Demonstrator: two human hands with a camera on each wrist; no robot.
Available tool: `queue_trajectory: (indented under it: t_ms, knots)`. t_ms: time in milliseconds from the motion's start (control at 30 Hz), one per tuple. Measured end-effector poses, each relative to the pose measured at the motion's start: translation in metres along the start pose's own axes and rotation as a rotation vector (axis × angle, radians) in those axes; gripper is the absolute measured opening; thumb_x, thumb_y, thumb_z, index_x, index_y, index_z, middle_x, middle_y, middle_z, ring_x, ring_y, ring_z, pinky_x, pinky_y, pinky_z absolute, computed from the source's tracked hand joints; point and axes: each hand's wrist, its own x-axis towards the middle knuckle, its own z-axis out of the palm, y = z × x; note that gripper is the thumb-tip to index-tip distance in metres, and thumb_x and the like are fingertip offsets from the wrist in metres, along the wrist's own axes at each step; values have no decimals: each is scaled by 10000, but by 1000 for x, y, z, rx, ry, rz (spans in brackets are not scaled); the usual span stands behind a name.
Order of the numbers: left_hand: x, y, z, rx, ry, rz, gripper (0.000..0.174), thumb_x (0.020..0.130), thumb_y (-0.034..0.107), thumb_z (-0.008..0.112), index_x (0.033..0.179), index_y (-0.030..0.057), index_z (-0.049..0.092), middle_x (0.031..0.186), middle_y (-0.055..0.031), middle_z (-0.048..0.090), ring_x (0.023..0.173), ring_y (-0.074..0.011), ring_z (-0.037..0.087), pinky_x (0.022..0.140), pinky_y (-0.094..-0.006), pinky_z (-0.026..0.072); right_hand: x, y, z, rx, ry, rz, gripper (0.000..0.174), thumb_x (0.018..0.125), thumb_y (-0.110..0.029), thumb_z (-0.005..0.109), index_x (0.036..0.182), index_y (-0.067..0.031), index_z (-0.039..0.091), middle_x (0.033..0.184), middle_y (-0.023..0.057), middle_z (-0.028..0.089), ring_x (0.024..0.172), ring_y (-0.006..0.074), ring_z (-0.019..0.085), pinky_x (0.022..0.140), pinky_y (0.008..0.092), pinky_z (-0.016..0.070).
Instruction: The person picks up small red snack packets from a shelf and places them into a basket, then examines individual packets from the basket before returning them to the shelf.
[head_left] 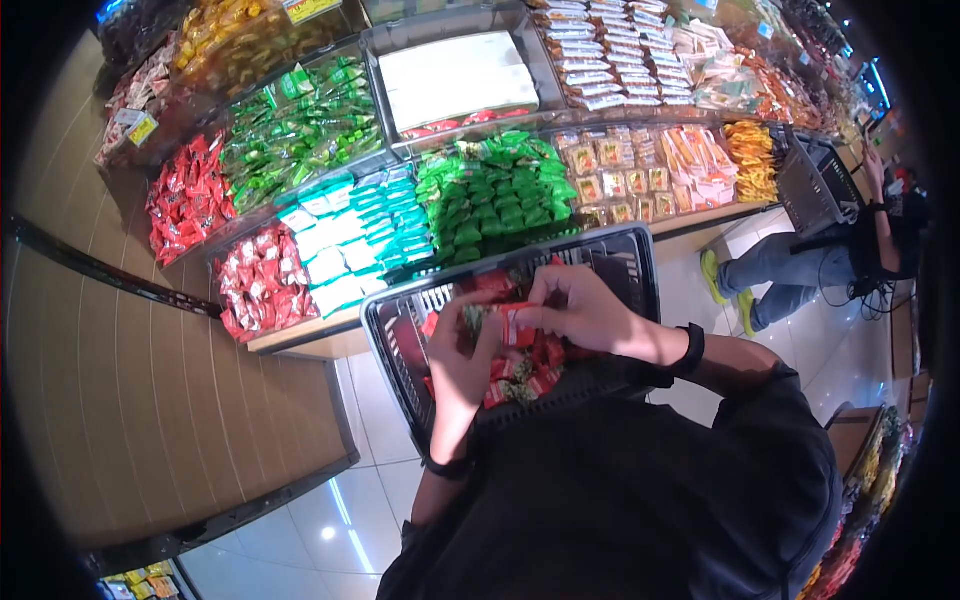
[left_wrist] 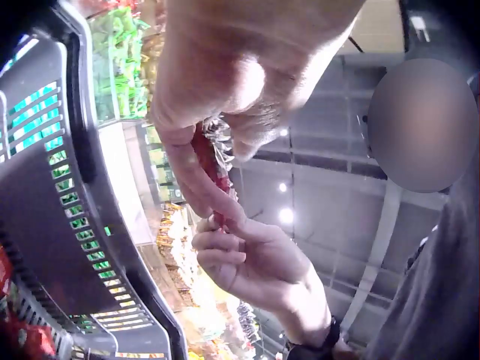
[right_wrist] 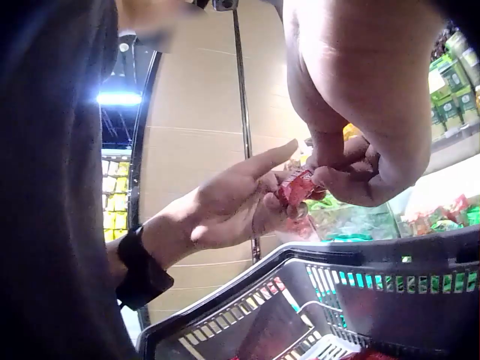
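A small red packet with a silvery crimped edge is between my two hands, over a dark grey shopping basket. My right hand pinches one end of the packet between thumb and fingertips. The left hand holds the other end in its fingers, with its thumb raised in the right wrist view. Part of the packet is covered by the left fingers in the left wrist view. Below the hands, several red packets lie in the basket.
Sloping bins beyond the basket hold green packets, teal-and-white packets and red-and-white packets. A wood-coloured panel stands at left. At right, another person stands near a second basket.
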Motion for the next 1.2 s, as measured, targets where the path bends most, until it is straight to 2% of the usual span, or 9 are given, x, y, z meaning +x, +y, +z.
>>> queue_trajectory:
  t_ms: [67, 233, 300, 367, 533, 667, 933, 1067, 1200]
  knots:
    - [-5, -7, -17, 269, 0, 62, 230, 985, 15, 623, 1211, -7, 589, 903, -52, 638, 720, -88, 646, 590, -226, 551, 11, -23, -6, -195, -44, -69, 203, 926, -170, 755, 868, -31, 619, 711, 17, 621, 682, 70, 564, 596, 277, 455]
    - [-28, -35, -70, 61, 246, 80, 347, 962, -76, 607, 1289, 5, 529, 924, -77, 639, 678, -114, 635, 585, -244, 546, 103, -82, -78, -634, 57, -237, 91, 966, -79, 620, 1036, -22, 632, 808, 65, 624, 747, 140, 601, 675, 318, 482]
    - [-34, -44, -90, 328, 309, 191, 309, 963, -91, 601, 1260, -14, 563, 936, -94, 637, 686, -125, 636, 563, -258, 548, 169, -77, -127, -838, 62, -250, 195, 929, -99, 559, 1042, 11, 675, 965, 213, 712, 900, 393, 689, 773, 464, 526]
    - [-43, -66, -109, 239, 321, 108, 229, 965, -60, 620, 1193, -37, 614, 959, -106, 655, 715, -134, 644, 579, -263, 562, 231, -35, -178, -1178, -28, -250, 265, 838, -60, 553, 1056, 0, 691, 1011, 251, 705, 950, 444, 663, 845, 494, 520]
    - [-54, -86, -119, 127, 326, -40, 222, 965, -17, 652, 1185, -38, 630, 985, -125, 678, 794, -156, 675, 667, -285, 590, 309, 18, -208, -1302, -511, 146, 479, 814, -63, 505, 1265, -22, 660, 1085, 241, 717, 1040, 403, 668, 922, 433, 510]
    - [-56, -87, -119, 184, 281, -58, 275, 964, -39, 631, 1235, -38, 584, 1034, -134, 675, 859, -170, 684, 732, -302, 593, 325, 34, -202, -1343, -650, 169, 405, 804, -106, 493, 1124, -1, 718, 1034, 223, 731, 940, 381, 689, 828, 453, 518]
    - [-15, -50, -98, 5, 161, -42, 384, 913, -51, 680, 1283, -9, 586, 1130, -78, 653, 1012, -120, 624, 906, -273, 508, 324, 42, -197, -1354, -434, 245, 334, 811, -107, 511, 1025, 26, 732, 999, 229, 729, 935, 377, 691, 814, 465, 508]
    - [11, -16, -75, 263, 99, 76, 398, 932, -70, 616, 1320, -23, 541, 1067, -111, 677, 844, -138, 677, 789, -242, 532, 290, -13, -178, -1285, -242, 0, 265, 849, -85, 545, 1029, 10, 715, 1005, 210, 734, 949, 380, 688, 829, 466, 514]
    - [29, -9, -49, 30, 150, 73, 432, 909, -42, 673, 1324, -31, 555, 998, -53, 647, 854, -88, 644, 686, -194, 474, 210, -60, -122, -458, -134, -276, 212, 941, -140, 557, 1009, 16, 684, 879, 81, 724, 810, 181, 670, 748, 353, 532]
